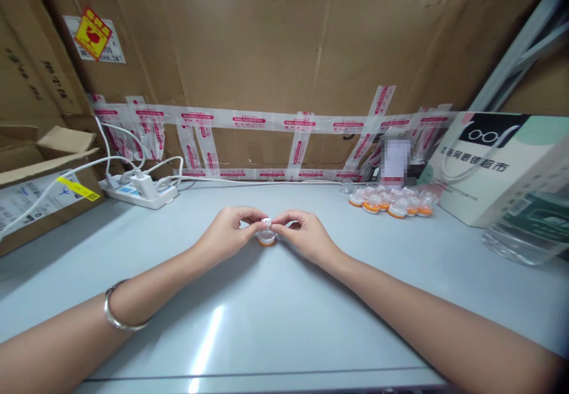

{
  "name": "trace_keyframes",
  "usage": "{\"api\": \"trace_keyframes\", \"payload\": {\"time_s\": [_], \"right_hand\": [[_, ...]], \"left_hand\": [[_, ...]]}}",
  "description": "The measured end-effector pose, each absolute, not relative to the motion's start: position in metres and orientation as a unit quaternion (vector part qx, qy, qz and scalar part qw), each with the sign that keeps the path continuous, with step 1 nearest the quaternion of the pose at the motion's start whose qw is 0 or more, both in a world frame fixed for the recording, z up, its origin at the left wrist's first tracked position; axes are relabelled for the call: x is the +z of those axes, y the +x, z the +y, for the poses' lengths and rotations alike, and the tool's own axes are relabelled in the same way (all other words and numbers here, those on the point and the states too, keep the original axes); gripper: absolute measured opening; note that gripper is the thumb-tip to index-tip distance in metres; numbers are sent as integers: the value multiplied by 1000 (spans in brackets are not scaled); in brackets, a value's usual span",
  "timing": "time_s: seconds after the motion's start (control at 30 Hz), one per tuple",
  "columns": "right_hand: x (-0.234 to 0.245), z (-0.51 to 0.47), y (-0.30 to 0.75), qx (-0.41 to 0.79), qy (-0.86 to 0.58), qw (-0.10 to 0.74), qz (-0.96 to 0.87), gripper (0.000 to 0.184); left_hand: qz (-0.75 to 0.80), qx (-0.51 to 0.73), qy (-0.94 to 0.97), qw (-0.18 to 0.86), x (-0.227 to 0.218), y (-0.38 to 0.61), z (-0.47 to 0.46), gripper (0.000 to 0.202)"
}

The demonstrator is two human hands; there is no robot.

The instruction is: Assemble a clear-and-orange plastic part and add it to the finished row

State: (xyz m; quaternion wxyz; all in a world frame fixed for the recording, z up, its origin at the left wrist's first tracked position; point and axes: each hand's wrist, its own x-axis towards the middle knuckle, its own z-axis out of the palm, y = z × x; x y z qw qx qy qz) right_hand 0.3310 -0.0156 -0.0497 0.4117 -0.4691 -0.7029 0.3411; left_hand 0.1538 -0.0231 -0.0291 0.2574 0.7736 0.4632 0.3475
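Near the middle of the table, a small round container point(267, 240) stands upright, with clear sides and an orange base. Right above it is a small white piece point(267, 222), too small to make out exactly. My left hand point(233, 227) pinches this piece from the left with thumb and index finger. From the other side my right hand point(304, 234) pinches it as well, its fingertips close to those of the left. A silver bangle point(116, 308) sits on my left wrist. The fingers partly hide the container's top.
Several similar orange-and-white containers point(395, 201) are grouped at the back right. Beside them stand a white carton point(471, 175) and a clear plastic bottle point(528, 228). A power strip point(142, 192) with white cables and an open cardboard box point(48, 192) are at the left. Large taped cardboard point(249, 44) backs the table.
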Motion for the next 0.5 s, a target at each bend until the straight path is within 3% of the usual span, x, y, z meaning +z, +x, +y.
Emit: {"api": "trace_keyframes", "payload": {"time_s": [0.5], "right_hand": [[-47,-19,331,276,-472,382,-745,9]], "left_hand": [[454,339,790,234,-31,153,-24,20]]}}
